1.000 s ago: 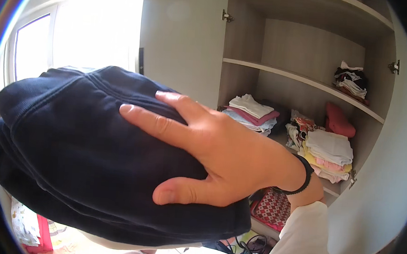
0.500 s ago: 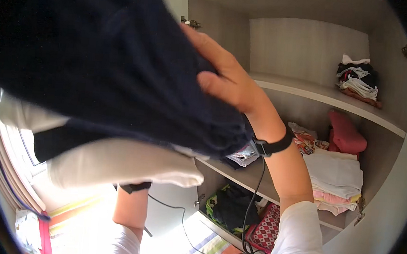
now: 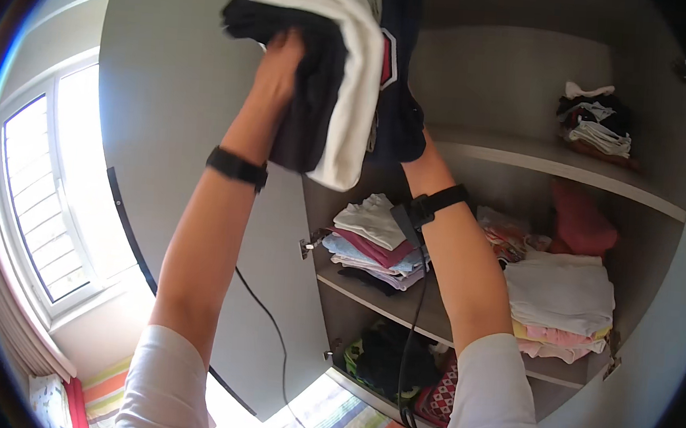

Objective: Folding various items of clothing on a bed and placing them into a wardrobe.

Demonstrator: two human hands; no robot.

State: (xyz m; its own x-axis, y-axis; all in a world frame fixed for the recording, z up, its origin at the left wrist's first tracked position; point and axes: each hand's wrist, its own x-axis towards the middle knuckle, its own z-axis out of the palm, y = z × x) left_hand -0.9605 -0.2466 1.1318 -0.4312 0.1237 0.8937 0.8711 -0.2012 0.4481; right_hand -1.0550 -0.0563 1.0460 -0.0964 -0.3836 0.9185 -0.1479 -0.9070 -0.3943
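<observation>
Raised in front of the open wardrobe is a stack of folded clothes, with a black garment (image 3: 305, 124), a white garment (image 3: 354, 111) and a navy garment (image 3: 402, 115) bearing a red emblem. My left hand (image 3: 280, 62) grips the stack from its left side, closed at the black garment, with its fingertips partly hidden in the cloth. My right arm reaches up to the stack's right side. The navy garment hides my right hand there; only the wrist shows below it. Both forearms wear black straps.
A shelf edge (image 3: 521, 163) runs below the upper compartment, where a small clothes pile (image 3: 600, 125) stands at right. Lower down are another clothes pile (image 3: 377, 236), white folded linen (image 3: 564, 293) and a red bundle (image 3: 581, 219). A grey door (image 3: 182, 123) stands open; a black cable (image 3: 282, 349) hangs below.
The clothes have moved from the left up and right, toward the upper compartment, and turned. My left hand has come into view; my right hand has gone behind the navy garment.
</observation>
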